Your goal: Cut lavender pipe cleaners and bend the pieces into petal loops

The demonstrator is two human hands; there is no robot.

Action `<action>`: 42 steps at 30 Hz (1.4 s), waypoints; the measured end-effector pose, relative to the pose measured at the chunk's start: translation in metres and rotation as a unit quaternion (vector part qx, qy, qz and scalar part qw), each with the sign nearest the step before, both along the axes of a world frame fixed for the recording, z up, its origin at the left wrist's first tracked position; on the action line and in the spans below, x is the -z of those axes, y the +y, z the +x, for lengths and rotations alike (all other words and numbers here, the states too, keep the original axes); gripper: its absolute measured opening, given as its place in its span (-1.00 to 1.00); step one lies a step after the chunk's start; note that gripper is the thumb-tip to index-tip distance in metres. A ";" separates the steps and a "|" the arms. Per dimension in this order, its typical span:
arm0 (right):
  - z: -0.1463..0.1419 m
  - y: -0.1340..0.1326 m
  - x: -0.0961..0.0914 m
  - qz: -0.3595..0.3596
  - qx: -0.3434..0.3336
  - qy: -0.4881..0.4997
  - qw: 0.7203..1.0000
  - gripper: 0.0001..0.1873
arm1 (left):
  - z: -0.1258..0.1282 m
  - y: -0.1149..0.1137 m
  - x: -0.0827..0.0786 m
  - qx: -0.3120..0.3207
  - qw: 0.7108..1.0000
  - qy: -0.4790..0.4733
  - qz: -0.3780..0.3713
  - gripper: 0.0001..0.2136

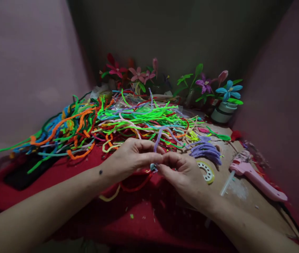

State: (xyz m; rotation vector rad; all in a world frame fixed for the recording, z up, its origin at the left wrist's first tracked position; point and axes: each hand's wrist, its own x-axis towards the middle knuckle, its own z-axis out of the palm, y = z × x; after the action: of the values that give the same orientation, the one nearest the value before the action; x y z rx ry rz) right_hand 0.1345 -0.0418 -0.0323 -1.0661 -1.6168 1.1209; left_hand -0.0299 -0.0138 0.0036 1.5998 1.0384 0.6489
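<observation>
A purple pipe cleaner (160, 133) rises in a bent loop from between my hands. My left hand (131, 156) pinches it between thumb and fingers. Fingertips of my right hand (183, 172) close on it at the same spot, touching the left ones, and its lower end is hidden by them. Just beneath the fingertips is a small pale-blue and dark thing (153, 167) that I cannot make out. To the right lies a bundle of bent purple pipe cleaners (206, 153), near a yellow-edged white curved piece with holes (207, 173).
A tangled heap of coloured pipe cleaners (139, 116) spreads behind my hands on the red cloth (112, 218). At right, a pink glue gun (260, 179) with a glue stick (227, 183) rests on cardboard (246, 207). Pipe-cleaner flowers (137, 75) and a white pot (224, 111) stand at the back.
</observation>
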 end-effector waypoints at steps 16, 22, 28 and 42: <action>0.001 0.002 0.006 0.029 -0.136 -0.194 0.971 -0.85 | -0.014 0.030 -0.006 -0.151 0.969 -0.196 -0.029 -0.83; -0.004 0.004 -0.003 -0.187 -0.150 0.062 0.969 -0.86 | -0.011 0.029 0.002 -0.108 0.968 -0.198 -0.112 -0.84; 0.002 0.021 0.002 -0.202 -0.042 0.306 0.930 -0.77 | 0.001 0.013 0.012 -0.037 0.967 -0.156 -0.199 -0.81; 0.020 0.041 -0.002 -0.200 0.090 0.451 0.865 -0.93 | -0.001 0.008 0.016 0.088 0.928 -0.150 -0.328 -0.83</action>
State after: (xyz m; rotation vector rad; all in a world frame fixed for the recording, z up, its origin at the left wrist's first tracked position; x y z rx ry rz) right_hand 0.1542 -0.0004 -0.0307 -0.7183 -0.5433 1.5454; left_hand -0.0307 -0.0062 -0.0120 0.9536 0.7588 0.3503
